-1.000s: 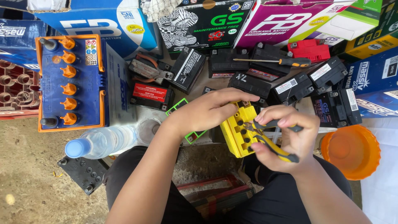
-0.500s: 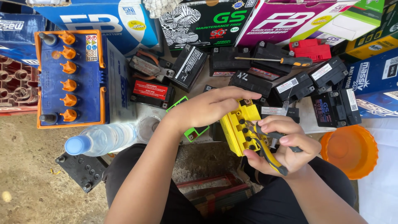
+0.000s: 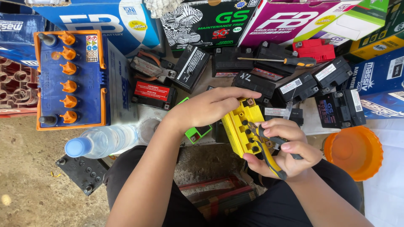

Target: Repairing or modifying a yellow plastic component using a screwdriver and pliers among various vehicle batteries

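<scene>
Yellow battery (image 3: pixel 236 126) sat under the left hand (image 3: pixel 206 110), which gripped its top. The right hand (image 3: pixel 283 152), at four o'clock, squeezed pliers (image 3: pixel 266 150) against it.

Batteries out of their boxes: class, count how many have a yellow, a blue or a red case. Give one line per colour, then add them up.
Yellow: 1, the yellow battery, gripped by the left hand while the right hand holds pliers to it
Blue: 1, the big blue battery with orange caps
Red: 1, the red battery at the back
Total: 3
</scene>
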